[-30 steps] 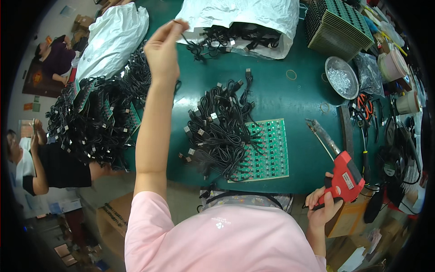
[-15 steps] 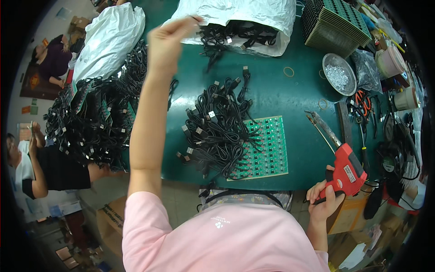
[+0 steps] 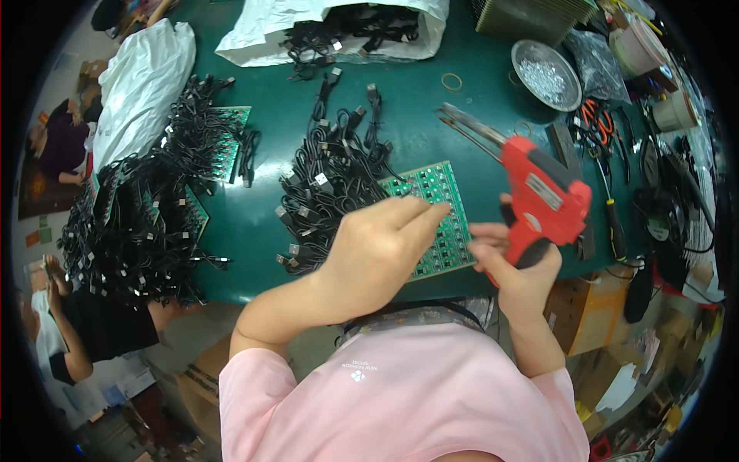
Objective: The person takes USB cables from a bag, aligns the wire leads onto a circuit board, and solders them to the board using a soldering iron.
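Observation:
My left hand (image 3: 377, 246) hovers over the green circuit board panel (image 3: 456, 252), thumb and fingers pinched together. What it pinches, if anything, is hidden behind the fingers. At the panel's right edge my right hand (image 3: 523, 273) grips a red and black soldering gun (image 3: 545, 192) by its handle. The gun's metal tip (image 3: 469, 123) points up and to the left, away from the panel. A heap of black USB cables (image 3: 327, 177) spreads over the panel's left side, several ends lying at its rows of parts.
A white bag (image 3: 262, 31) of black cables lies at the back. Left stand cabled boards (image 3: 146, 223) and another white bag (image 3: 146, 92). At right are a metal bowl (image 3: 546, 75) of clear small pieces, a screwdriver (image 3: 613, 223) and pliers (image 3: 596, 127). Other people sit at the far left.
My left hand has come down from the cable bag to the board panel. My right hand has brought the soldering gun left, closer to the panel. The whole view has shifted.

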Demonstrator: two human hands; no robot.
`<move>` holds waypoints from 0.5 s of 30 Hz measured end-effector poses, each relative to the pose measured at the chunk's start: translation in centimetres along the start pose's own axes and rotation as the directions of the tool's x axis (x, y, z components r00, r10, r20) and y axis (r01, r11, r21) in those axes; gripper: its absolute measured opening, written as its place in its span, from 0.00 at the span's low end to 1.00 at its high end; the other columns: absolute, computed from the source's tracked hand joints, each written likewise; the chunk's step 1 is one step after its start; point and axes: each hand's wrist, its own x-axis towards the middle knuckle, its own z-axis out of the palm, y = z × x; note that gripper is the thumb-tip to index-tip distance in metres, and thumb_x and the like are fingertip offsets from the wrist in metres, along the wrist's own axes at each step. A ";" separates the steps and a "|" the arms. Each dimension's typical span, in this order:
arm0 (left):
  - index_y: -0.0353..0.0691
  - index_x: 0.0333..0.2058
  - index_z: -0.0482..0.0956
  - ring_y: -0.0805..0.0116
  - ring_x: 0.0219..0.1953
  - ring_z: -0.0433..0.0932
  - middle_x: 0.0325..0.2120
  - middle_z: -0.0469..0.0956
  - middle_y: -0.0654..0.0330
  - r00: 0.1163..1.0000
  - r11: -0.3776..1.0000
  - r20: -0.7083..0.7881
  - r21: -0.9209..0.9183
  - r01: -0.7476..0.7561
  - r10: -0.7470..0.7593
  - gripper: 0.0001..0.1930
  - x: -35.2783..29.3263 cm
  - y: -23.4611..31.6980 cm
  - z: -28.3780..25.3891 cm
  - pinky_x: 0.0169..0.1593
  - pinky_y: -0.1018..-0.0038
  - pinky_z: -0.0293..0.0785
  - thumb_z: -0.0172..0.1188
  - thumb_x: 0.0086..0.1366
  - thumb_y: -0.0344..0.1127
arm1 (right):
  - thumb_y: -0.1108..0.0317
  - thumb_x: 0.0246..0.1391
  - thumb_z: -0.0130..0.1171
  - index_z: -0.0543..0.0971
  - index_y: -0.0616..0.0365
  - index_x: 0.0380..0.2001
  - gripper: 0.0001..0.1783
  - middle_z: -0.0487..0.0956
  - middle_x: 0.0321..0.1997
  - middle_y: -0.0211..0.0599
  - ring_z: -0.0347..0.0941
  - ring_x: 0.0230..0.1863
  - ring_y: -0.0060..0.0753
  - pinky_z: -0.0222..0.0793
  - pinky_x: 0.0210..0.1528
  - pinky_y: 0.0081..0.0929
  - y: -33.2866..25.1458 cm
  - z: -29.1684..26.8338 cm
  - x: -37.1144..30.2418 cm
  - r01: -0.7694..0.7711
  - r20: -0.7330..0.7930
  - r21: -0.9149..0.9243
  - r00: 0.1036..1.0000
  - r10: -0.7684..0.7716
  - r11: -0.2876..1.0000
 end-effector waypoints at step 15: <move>0.34 0.35 0.81 0.65 0.24 0.79 0.26 0.79 0.58 0.999 0.979 -0.030 -0.204 0.016 -0.022 0.12 -2.0 -0.1 3.1 0.26 0.73 0.75 0.65 0.50 0.21 | 0.81 0.45 0.66 0.77 0.68 0.39 0.15 0.81 0.27 0.35 0.75 0.27 0.19 0.71 0.27 0.17 1.2 0.2 0.2 0.177 0.044 -0.118 0.984 -0.173 0.977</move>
